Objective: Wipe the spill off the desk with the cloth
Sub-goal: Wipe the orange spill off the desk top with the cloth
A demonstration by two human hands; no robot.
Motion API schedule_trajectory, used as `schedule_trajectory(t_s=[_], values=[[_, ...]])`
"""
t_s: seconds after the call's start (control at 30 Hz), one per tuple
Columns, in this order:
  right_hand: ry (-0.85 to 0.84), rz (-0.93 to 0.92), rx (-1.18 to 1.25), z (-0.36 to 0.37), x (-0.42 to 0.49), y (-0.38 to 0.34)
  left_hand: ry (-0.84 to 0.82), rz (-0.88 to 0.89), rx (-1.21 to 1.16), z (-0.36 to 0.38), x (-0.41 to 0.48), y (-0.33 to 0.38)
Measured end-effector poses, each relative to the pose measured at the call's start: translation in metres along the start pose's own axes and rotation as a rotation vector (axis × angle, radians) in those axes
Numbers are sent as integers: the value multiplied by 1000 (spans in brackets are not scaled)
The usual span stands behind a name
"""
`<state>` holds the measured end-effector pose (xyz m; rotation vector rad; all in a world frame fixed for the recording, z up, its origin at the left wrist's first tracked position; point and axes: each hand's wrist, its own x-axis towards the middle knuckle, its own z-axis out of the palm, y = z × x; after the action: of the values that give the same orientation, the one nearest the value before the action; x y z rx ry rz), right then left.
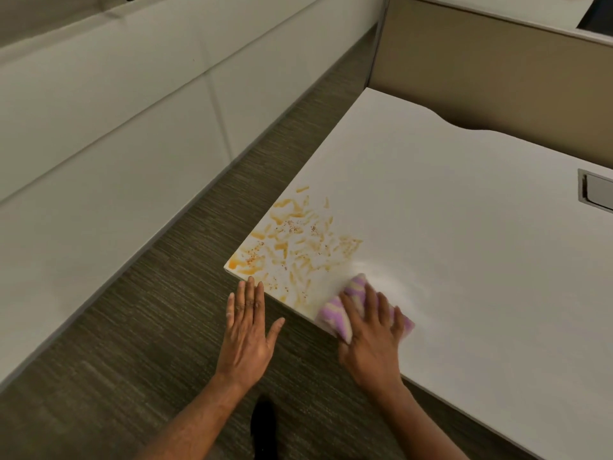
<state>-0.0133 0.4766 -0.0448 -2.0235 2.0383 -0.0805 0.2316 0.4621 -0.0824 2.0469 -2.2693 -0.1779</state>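
An orange smeared spill with reddish specks covers the near left corner of the white desk. My right hand presses flat on a purple and cream striped cloth at the desk's front edge, just right of the spill. A pale wet streak fans out on the desk above and to the right of the cloth. My left hand hovers open with fingers spread, off the desk over the floor, its fingertips close to the desk's corner.
Grey striped carpet lies left of and below the desk. A white panelled wall runs along the left. A tan partition stands behind the desk. A metal cable hatch is set in the desk at far right. A dark shoe shows below.
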Motion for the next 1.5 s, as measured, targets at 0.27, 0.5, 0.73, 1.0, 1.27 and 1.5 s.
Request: schedule_trajectory(t_s=[0.27, 0.5, 0.73, 1.0, 1.27, 1.5], values=[[84, 293, 86, -12, 55, -6, -28, -39, 41, 0, -1, -28], [52, 88, 77, -1, 66, -45, 22, -3, 81, -1, 2, -36], [73, 48, -60, -4, 26, 3, 0, -9, 54, 4, 9, -44], [116, 330, 46, -8, 84, -23, 25, 8, 43, 9, 10, -49], [19, -32, 8, 4, 67, -82, 37, 17, 47, 12, 10, -49], [39, -2, -70, -7, 40, -17, 28, 18, 37, 15, 11, -51]])
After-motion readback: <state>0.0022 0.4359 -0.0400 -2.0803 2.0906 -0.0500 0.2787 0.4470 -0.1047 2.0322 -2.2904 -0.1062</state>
